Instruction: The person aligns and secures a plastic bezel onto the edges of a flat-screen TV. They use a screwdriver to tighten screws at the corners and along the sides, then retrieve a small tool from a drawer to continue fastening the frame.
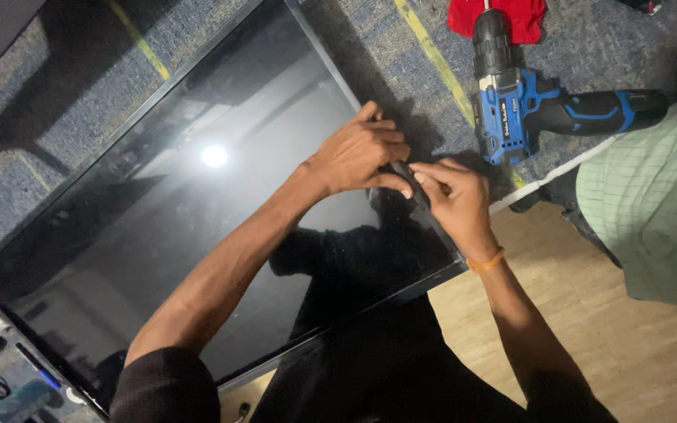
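A large flat black screen panel point(197, 211) lies face up on a blue-grey carpet, reflecting a ceiling light. Both hands meet at its right edge. My left hand point(358, 153) lies curled over the thin black frame strip point(401, 168) along that edge, fingertips pressing on it. My right hand point(456, 200), with an orange band on the wrist, pinches the same strip from the outer side. The strip is mostly hidden under the fingers.
A blue and black cordless drill point(542, 110) lies on the carpet just right of the hands, with a red cloth point(503, 16) behind it. Another person's pale green garment point(652, 196) is at the right. Wooden floor point(613, 337) lies below; small tools sit at bottom left.
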